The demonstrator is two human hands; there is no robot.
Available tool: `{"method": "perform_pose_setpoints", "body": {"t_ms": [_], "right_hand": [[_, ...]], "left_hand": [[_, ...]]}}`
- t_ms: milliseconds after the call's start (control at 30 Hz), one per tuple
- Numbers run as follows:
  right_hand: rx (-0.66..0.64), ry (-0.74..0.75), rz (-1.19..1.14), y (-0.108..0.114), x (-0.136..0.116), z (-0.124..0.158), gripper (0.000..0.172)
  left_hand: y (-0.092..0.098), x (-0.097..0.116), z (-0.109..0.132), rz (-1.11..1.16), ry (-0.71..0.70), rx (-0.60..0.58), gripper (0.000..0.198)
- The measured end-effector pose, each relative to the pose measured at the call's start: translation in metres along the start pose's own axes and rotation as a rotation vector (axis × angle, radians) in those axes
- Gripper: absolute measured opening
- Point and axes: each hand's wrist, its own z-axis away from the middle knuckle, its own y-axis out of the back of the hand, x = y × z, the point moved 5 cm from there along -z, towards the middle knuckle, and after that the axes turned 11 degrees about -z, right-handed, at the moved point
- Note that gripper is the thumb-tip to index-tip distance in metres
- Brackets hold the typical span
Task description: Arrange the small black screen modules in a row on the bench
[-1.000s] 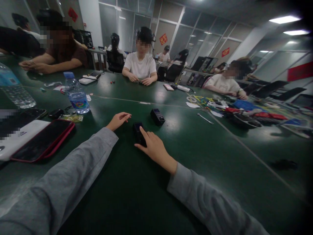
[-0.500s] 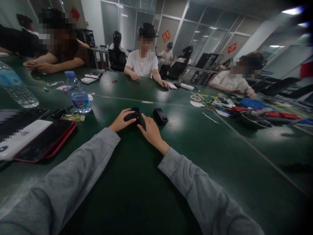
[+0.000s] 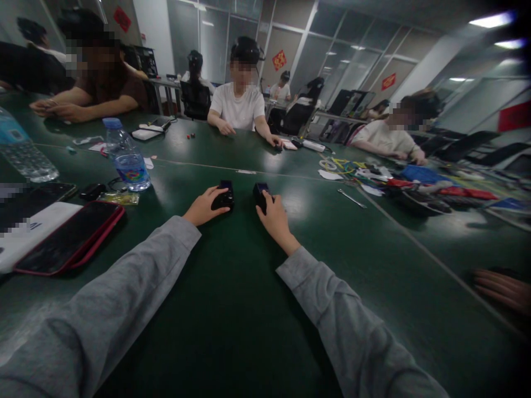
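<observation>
Dark green tabletop (image 3: 224,309) spreads across the near part of the head view. The person's left hand (image 3: 207,205) curls around the left black device (image 3: 227,189), thumb at its near end and fingers over its far part, pinching it where it rests. Half a second ago the right hand (image 3: 275,214) was poised just beside that device; now it lies over the right black device (image 3: 259,190), thumb on the left side and fingers bent onto the top, though whether it grips firmly cannot be told. Each device thus has its own hand, which suggests the pair is being handled together. A gap separates them, and both appear to sit on the tabletop. Farther left stands a water bottle (image 3: 130,157), with a red-cased phone (image 3: 68,237) nearer; a wrench (image 3: 352,198) lies to the right. Another person's hand (image 3: 504,288) has come into view at the right edge.
</observation>
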Motion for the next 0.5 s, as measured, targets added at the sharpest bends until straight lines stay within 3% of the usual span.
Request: {"method": "perform_pose_setpoints", "body": {"t_ms": [200,500], "right_hand": [[-0.055,0.065,0.024,-0.005,-0.031,0.004,0.056],[-0.079,0.052,-0.100,-0.014,-0.030,0.003,0.053]], "left_hand": [[-0.002,-0.001,0.000,-0.009,-0.023,0.026,0.069],[-0.004,-0.001,0.000,-0.002,-0.042,0.034,0.068]]}}
